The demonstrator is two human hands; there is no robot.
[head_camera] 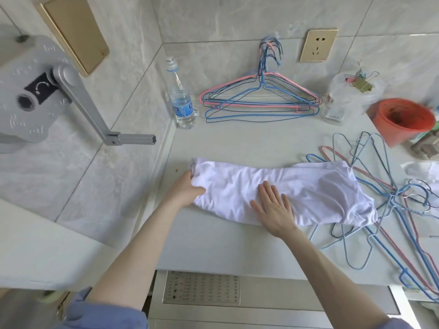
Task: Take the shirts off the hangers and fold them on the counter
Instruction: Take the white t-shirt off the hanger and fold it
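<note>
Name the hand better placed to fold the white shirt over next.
Left. The left hand pinches the end of the shirt, ready to lift, while the right hand lies flat, likely pinning the middle.

layout about the shirt (273, 186), which lies crosswise at mid-counter (237, 138). the left hand (187, 188) grips its 9 o'clock end; the right hand (273, 207) lies flat on its near middle. at 3 o'clock: loose hangers (392, 198), partly under the shirt's end. at 11 o'clock: bottle (181, 100), upright by the wall corner. at 12 o'clock: hung hangers (261, 96) on the back wall, socket (318, 45) at their 1 o'clock. at 1 o'clock: tub (351, 100) holding clips (361, 79). at 2 o'clock: pot (403, 119), just beside the tub.
</note>
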